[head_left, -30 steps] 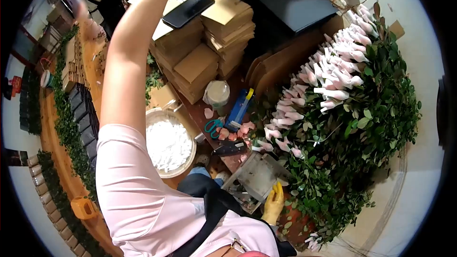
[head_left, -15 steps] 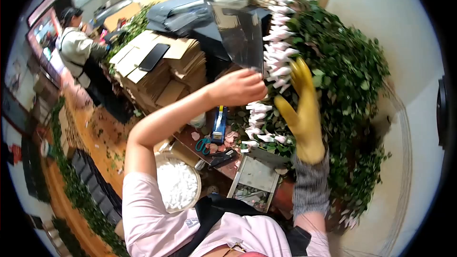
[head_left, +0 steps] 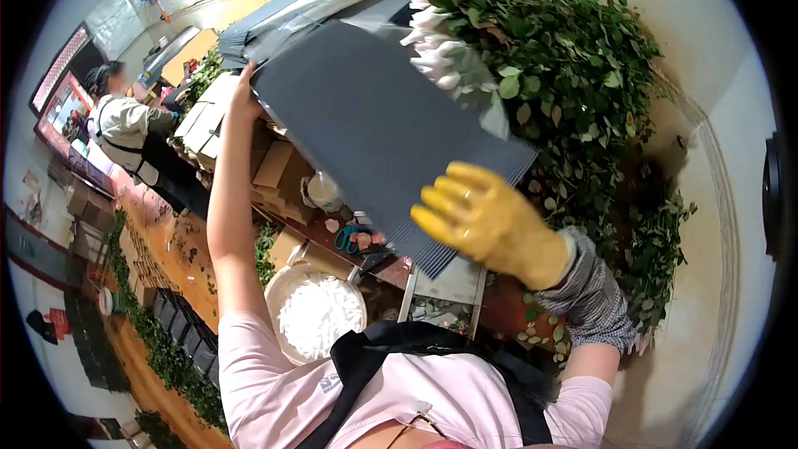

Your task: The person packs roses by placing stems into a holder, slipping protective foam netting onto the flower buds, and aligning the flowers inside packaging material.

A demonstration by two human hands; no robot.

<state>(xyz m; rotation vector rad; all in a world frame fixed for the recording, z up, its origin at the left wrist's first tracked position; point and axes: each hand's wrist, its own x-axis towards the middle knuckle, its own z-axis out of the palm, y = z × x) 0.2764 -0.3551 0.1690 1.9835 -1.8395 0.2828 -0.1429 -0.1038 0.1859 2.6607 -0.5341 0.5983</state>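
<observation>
A thick stack of dark grey wrapping sheets (head_left: pixel 357 108) with stepped edges slants across the middle, clear film showing along its borders. My bare left hand (head_left: pixel 242 93) grips the upper left corner of the stack, its fingers partly hidden behind. In a yellow rubber glove, my right hand (head_left: pixel 478 220) lies over the lower right part of the stack, fingers stretched and slightly apart. Beyond the stack's upper right side, a row of roses with pale wrapped heads (head_left: pixel 432 29) lies against leafy stems (head_left: pixel 573 66).
More dark sheets (head_left: pixel 291 12) lie at the back. Flattened cardboard (head_left: pixel 283 168) is stacked at left, near teal scissors (head_left: pixel 346 239). A round tub (head_left: pixel 274 316) holds white pieces (head_left: pixel 320 316). Another person (head_left: pixel 133 129) stands at far left beside greenery.
The dark grey stack now spans the area before me. My left hand has moved left and up to its corner; my gloved right hand has come down and left onto it.
</observation>
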